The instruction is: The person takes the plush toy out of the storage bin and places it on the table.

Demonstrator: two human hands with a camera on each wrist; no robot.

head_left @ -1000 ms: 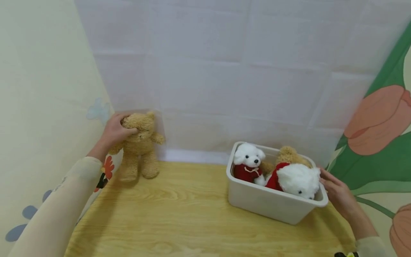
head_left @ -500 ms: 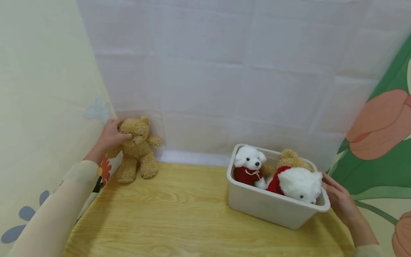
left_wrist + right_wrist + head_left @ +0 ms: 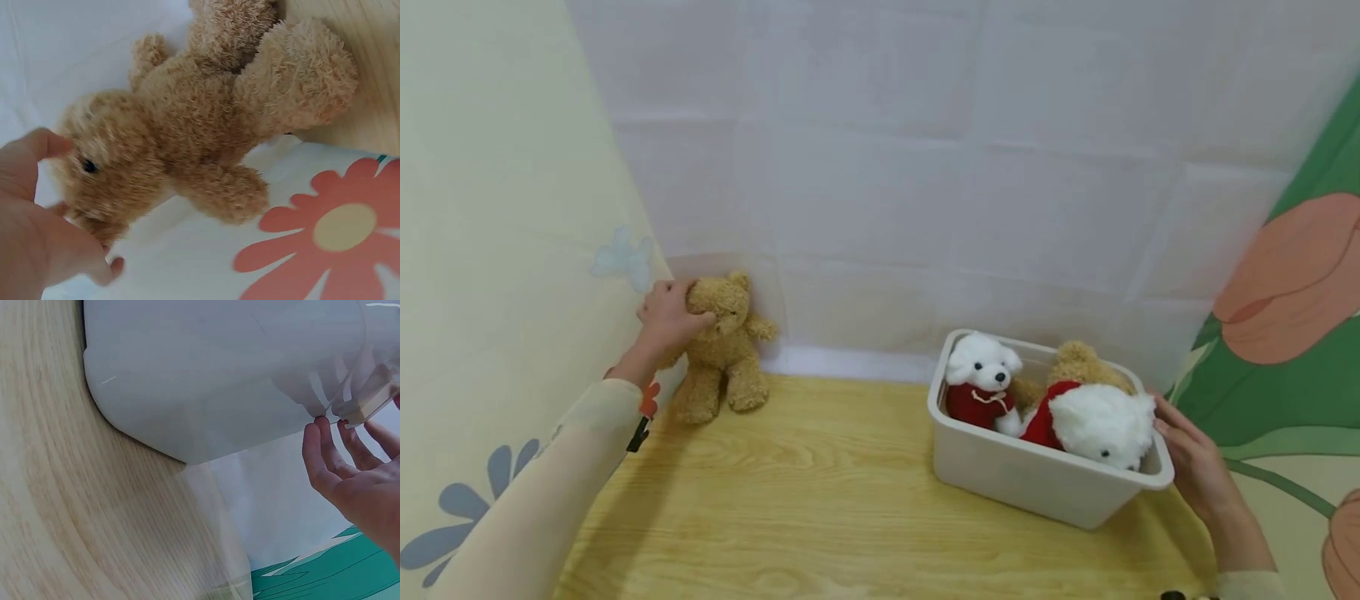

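Wood-grain worktop (image 3: 820, 500), cloth walls — floral at sides. Bears: two brown, two white. Left hand (image 3: 666, 321) fingers clasp bear (image 3: 722, 346) head, 10 o'clock corner. Right hand (image 3: 1195, 467) relaxed, touching bin (image 3: 1030, 479) — 3 o'clock.

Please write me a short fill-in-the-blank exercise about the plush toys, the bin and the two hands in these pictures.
1. The left hand grips the brown teddy bear by its ____.
2. The two white plush toys in the white bin wear ____ clothes.
3. The right hand touches the bin with ____ fingers.
4. The bin stands on a ____ table.

Missing words: head; red; straight; wooden
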